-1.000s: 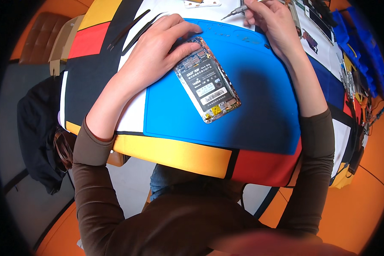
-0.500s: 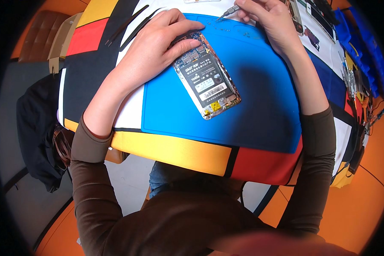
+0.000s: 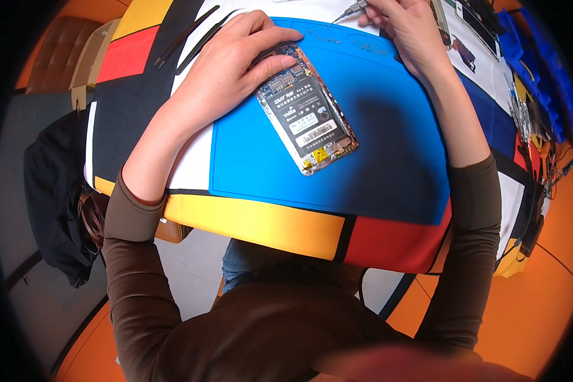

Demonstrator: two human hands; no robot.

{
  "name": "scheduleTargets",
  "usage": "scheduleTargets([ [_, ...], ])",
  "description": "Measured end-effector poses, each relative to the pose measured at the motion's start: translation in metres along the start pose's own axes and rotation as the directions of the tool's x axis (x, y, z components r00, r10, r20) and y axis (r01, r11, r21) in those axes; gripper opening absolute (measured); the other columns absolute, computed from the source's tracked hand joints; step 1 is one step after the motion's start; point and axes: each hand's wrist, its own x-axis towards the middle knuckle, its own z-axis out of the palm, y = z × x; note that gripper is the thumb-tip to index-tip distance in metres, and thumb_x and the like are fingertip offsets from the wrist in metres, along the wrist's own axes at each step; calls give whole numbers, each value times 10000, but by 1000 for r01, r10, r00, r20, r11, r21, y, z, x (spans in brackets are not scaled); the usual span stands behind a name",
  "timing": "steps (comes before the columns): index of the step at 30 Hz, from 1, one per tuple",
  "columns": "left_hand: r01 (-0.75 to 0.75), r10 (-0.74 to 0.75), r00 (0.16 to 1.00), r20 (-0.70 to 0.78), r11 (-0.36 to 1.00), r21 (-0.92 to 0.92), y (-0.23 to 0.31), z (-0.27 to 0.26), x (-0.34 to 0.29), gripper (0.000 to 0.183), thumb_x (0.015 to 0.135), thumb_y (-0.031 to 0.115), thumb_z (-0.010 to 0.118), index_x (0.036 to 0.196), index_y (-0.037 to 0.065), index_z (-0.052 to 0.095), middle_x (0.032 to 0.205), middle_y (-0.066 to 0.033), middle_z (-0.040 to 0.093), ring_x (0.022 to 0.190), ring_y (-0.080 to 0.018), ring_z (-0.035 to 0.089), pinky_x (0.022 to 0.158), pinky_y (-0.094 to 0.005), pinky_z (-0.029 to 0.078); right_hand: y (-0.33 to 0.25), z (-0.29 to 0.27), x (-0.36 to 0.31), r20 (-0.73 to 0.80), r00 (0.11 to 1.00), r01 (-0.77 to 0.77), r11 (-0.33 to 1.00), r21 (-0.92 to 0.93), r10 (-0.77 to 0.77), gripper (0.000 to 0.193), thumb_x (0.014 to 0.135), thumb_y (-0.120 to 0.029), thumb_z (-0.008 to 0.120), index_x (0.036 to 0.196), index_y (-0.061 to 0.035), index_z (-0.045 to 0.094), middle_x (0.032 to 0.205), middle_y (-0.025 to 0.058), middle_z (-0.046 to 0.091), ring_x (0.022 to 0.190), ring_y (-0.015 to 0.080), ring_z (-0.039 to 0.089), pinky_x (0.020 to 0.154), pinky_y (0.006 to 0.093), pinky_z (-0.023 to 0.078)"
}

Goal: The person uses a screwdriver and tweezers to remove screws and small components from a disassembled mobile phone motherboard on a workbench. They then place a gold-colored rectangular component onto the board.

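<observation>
Phone (image 3: 309, 114) lies steadied by the left hand (image 3: 232, 60); the screwdriver (image 3: 353, 9), pinched in the right hand (image 3: 417, 35), shifts toward two o'clock, seemingly sparing the phone.

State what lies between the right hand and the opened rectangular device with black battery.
In the head view, a flat blue mat separates the right hand from the device, with tiny dark bits on it nearer the hand.
</observation>
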Motion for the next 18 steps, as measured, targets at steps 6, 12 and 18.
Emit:
scheduleTargets([
  [6, 5, -6, 1000, 28, 999, 35, 0, -1, -1, 343, 1009, 265, 656, 1306, 96, 684, 1064, -66, 583, 981, -193, 615, 847, -318, 519, -1, 0, 0, 27, 1000, -4, 1000, -3, 4, 103, 987, -119, 667, 899, -84, 627, 766, -22, 618, 675, 62, 592, 649, 209, 494],
  [12, 54, -52, 996, 70, 998, -23, 4, -4, 0, 344, 1005, 270, 659, 1300, 94, 687, 1058, -65, 580, 977, -192, 616, 849, -317, 525, -2, 0, -1, 45, 999, 14, 997, -70, -11, 118, 988, -132, 675, 891, -83, 628, 754, -16, 625, 684, 65, 601, 655, 210, 488],
  [18, 51, -48, 996, 70, 998, -30, 3, -3, 0, 350, 1003, 275, 661, 1303, 97, 684, 1058, -64, 577, 972, -193, 615, 843, -319, 524, -1, -1, -1, 53, 998, 23, 997, -76, -19, 116, 990, -134, 675, 895, -80, 633, 753, -13, 635, 686, 66, 607, 656, 210, 487],
])
